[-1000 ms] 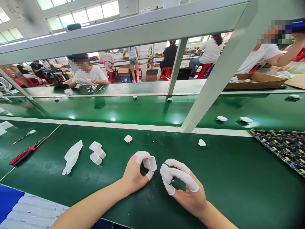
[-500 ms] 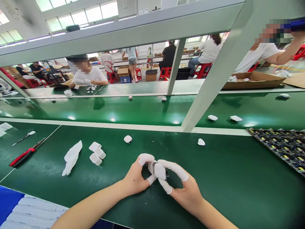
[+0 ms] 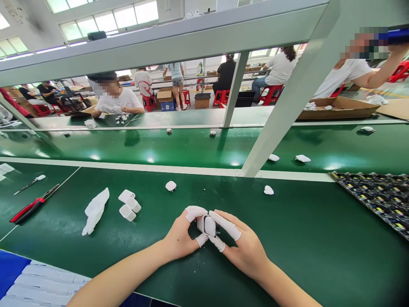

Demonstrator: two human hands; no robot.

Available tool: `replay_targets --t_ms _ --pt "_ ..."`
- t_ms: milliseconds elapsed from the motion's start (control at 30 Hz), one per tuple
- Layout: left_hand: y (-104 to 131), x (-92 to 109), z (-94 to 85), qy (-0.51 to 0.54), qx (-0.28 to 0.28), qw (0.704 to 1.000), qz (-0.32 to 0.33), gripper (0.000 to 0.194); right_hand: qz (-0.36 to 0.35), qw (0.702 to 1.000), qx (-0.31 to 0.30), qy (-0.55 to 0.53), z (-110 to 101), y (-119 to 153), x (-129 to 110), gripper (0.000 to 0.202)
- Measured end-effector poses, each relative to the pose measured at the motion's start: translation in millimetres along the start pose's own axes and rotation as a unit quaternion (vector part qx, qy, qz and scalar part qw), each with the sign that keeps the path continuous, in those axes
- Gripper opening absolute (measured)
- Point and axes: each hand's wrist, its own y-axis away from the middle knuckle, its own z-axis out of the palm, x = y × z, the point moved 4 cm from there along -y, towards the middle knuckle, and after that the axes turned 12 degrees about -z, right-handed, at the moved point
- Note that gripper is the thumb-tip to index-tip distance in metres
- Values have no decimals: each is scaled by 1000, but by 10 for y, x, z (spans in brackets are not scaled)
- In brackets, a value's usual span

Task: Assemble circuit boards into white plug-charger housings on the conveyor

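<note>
Above the green tabletop [image 3: 166, 277] I hold two parts of a small white plastic case together. My left hand [image 3: 180, 236] is closed on the case's white shell [image 3: 201, 222], with a finger over the top and the thumb below. My right hand [image 3: 247, 249] pinches the rounded white cover [image 3: 210, 226] with dark edging, pressed against the shell. White finger cots cover the fingertips I use. Beyond the hands lies a similar white piece [image 3: 171, 186]. Several white square shells [image 3: 128, 212] sit to the left, beside a crumpled translucent white bag [image 3: 95, 212].
Red-handled pliers [image 3: 33, 208] and a thin tool [image 3: 30, 184] lie at far left. A small white piece [image 3: 269, 190] lies ahead on the right. A circuit board panel [image 3: 373, 196] stands at right. A green conveyor [image 3: 140, 147] carries white pieces behind a slanted frame post [image 3: 281, 102]. Co-workers sit beyond.
My right hand has moved slightly left, bringing the cover closer against the shell. My left hand stays nearly in place. Pieces on the conveyor have shifted left.
</note>
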Motion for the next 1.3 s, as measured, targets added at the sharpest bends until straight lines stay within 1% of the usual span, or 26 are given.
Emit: replay_targets --t_ms 133,267,333,467,600,733,833,1033,1133,1200,1300 --pt "-5 17 -9 -3 -5 1000 0 49 3 1000 -7 1 29 16 5 44" --pt "-10 15 -2 -13 -7 1000 1 50 27 999 -15 -23 48 14 6 44" --pt "-13 -1 3 -10 -7 1000 -6 51 42 999 -23 -24 58 16 15 43" --pt "-21 -52 13 -5 -6 999 -33 51 52 998 -44 9 77 24 37 42" --pt "-25 -69 20 -5 -4 999 -34 49 43 995 -81 27 112 23 49 49" --pt "-26 -70 28 2 -5 999 -37 48 33 994 -97 30 127 8 41 57" --pt "-26 -70 35 1 -7 999 -41 49 40 994 -94 27 117 5 43 57" --pt "-23 -77 35 -20 9 998 -51 51 38 999 -36 9 82 7 11 49" --pt "-23 -75 33 -24 12 999 -46 52 53 998 -24 -11 69 4 6 46" --pt "-30 -70 25 -27 14 999 -36 52 79 996 -26 -34 50 -3 24 44" --pt "-53 -73 0 -18 21 999 -21 50 145 986 -36 -74 14 -15 78 39"
